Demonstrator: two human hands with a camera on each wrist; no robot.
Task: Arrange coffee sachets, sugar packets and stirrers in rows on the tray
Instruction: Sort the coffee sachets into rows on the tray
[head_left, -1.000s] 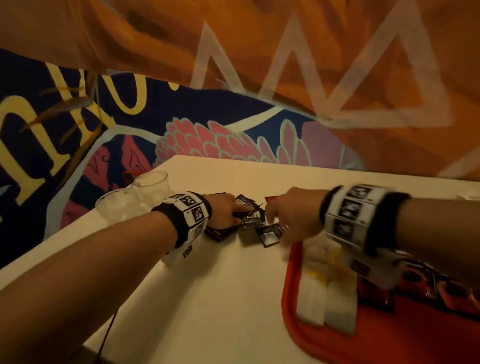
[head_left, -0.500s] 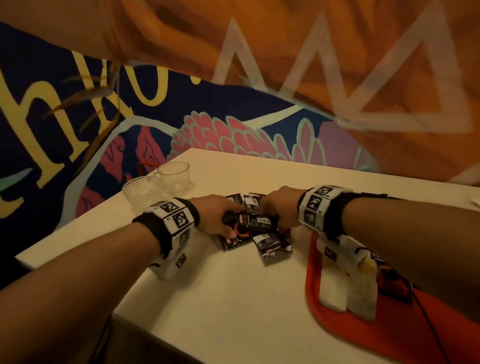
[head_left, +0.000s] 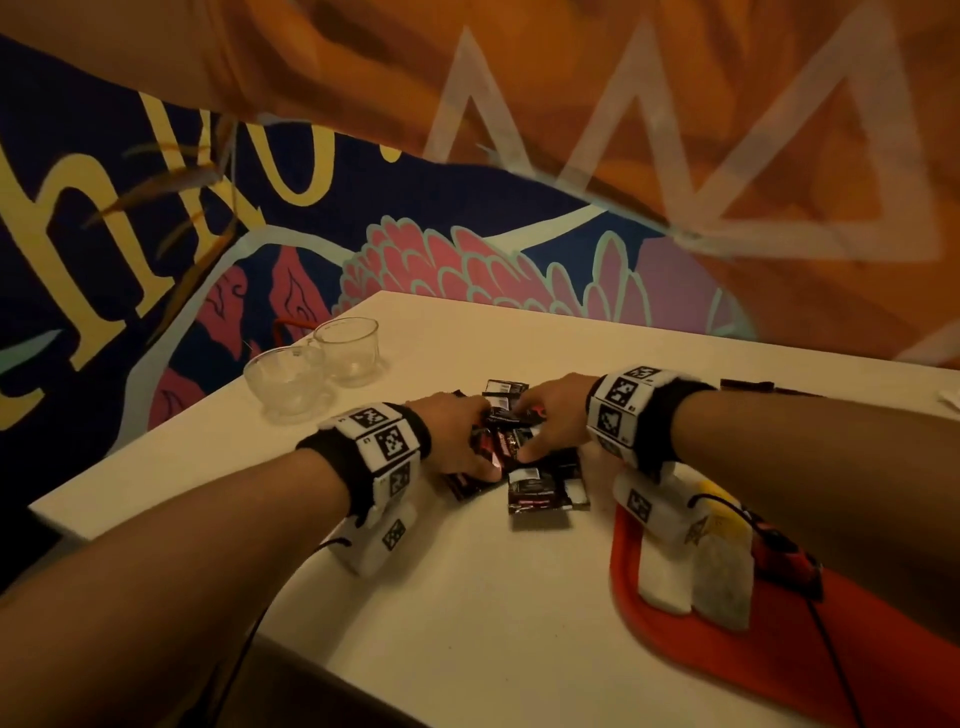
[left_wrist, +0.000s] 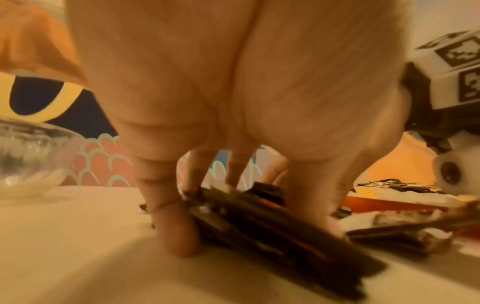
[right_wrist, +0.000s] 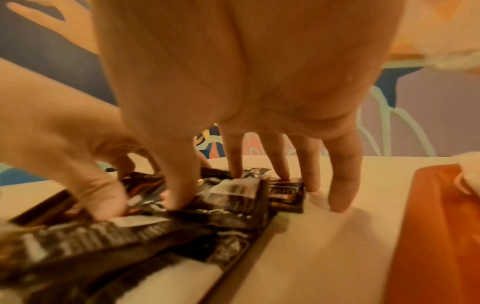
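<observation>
Both hands are on the pile of dark coffee sachets (head_left: 524, 457) in the middle of the white table (head_left: 467, 597). L hand (head_left: 457, 436) has fingers & thumb curled round a small stack of them, tipped up on its edge. R hand (head_left: 558, 415) has fingers spread, tips pressing down on the sachets – little finger on the bare table. Red tray (head_left: 727, 654) sits just to the right w/ white sugar packets (head_left: 696, 577) on it. Two glass cups (head_left: 317, 364) stand near the far left edge.
</observation>
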